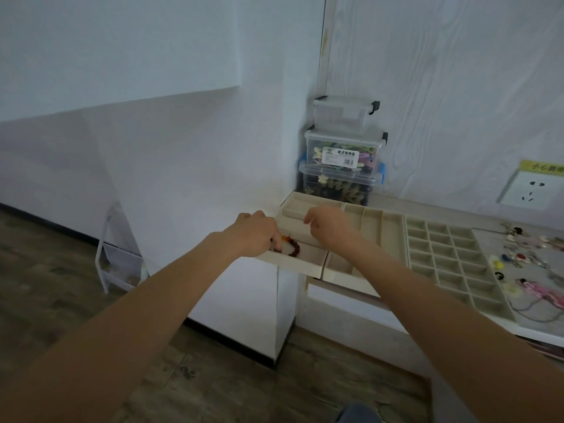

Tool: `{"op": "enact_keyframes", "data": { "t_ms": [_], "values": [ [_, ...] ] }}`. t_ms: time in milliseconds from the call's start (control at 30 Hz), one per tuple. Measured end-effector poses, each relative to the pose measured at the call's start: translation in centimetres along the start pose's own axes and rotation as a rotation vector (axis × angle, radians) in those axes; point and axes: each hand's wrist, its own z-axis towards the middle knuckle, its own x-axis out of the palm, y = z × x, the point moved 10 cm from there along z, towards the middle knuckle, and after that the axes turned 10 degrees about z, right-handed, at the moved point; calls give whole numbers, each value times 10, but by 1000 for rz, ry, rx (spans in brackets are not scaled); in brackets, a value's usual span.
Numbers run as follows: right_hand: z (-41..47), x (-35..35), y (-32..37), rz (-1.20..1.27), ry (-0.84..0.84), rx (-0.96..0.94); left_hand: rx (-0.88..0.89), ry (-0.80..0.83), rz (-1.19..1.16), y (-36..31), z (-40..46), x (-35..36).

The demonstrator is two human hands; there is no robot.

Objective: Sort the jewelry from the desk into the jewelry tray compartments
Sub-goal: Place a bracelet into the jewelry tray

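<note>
A beige, felt-lined tray [305,264] with square-edged walls sat at centre frame, on the left end of the pale bench [393,200]. Right of it lay a grey grid tray [451,261] of small square cells. A bracelet [291,246] of round dark-red beads, with orange ones at one end, lay curved in the beige tray's near-left compartment. The left hand [254,235] reached into that compartment, fingers curled down and pinching the bracelet's left end. The right hand [328,225] hovered over the tray just right of it, fingers loosely bent, holding nothing. Loose jewelry [525,257] lay scattered at right. Three clear plastic boxes [343,154] stood stacked behind.
</note>
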Motion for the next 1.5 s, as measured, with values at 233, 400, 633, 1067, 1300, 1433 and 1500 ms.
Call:
{"op": "enact_keyframes", "data": {
  "t_ms": [233, 400, 633, 1067, 1300, 1433, 1500],
  "values": [
    [-1, 13, -11, -210, 100, 59, 35, 68, -6, -10, -2, 7],
    [-5, 11, -4, -301, 68, 24, 42, 129, 6, -16, -10, 9],
    [-6, 13, -2, -322, 67, 10, 62, 123, -30, -22, -14, 4],
    [-6, 10, -4, -298, 61, 24, 30, 125, -13, -23, -16, 1],
    [-3, 14, -5, -306, 75, 37, -133, -53, 74, -24, -4, -11],
    [-1, 15, -7, -312, 79, 45, -209, -49, 57, -25, 7, -6],
    [0, 16, -7, -315, 76, 41, -229, -66, -3, -23, 9, -5]
  ]
}}
